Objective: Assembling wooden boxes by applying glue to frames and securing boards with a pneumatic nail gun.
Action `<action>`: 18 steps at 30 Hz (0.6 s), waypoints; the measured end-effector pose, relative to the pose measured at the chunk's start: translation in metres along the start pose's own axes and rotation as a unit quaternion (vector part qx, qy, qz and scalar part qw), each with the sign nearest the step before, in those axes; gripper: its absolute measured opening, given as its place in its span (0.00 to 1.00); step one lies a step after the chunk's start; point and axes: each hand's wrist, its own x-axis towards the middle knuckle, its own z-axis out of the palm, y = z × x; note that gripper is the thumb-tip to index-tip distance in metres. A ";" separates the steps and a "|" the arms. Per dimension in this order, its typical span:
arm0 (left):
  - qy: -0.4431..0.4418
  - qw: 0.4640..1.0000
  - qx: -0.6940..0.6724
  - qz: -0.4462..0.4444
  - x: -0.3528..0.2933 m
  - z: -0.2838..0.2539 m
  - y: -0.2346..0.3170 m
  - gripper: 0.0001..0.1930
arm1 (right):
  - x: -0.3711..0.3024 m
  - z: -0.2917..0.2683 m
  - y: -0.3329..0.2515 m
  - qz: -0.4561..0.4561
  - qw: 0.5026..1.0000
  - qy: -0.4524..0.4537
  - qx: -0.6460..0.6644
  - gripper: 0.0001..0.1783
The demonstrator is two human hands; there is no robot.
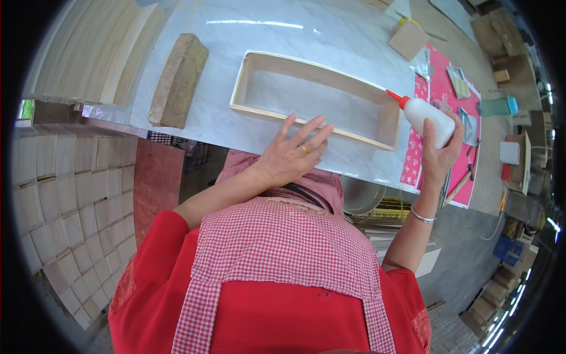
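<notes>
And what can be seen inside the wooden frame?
Marbled tabletop shows inside the frame. The near wall hides its inner face and the strip behind it; the left hand covers part of that wall.

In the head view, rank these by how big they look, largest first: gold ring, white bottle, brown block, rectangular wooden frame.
1. Rectangular wooden frame, clearly largest
2. Brown block
3. White bottle, partly covered by the right hand
4. Gold ring, on the left hand, clearly smallest
</notes>
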 end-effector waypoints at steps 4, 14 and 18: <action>-0.010 1.000 -0.011 -0.005 0.000 -0.001 0.001 0.21 | -0.001 -0.011 0.004 0.013 1.000 0.019 -0.004 0.27; -0.020 1.000 -0.010 -0.010 0.001 -0.001 0.004 0.20 | -0.011 -0.032 0.006 0.018 0.999 0.015 -0.041 0.26; -0.025 1.000 -0.012 -0.015 0.001 -0.001 0.005 0.20 | -0.022 -0.043 0.000 0.022 0.999 0.006 -0.045 0.26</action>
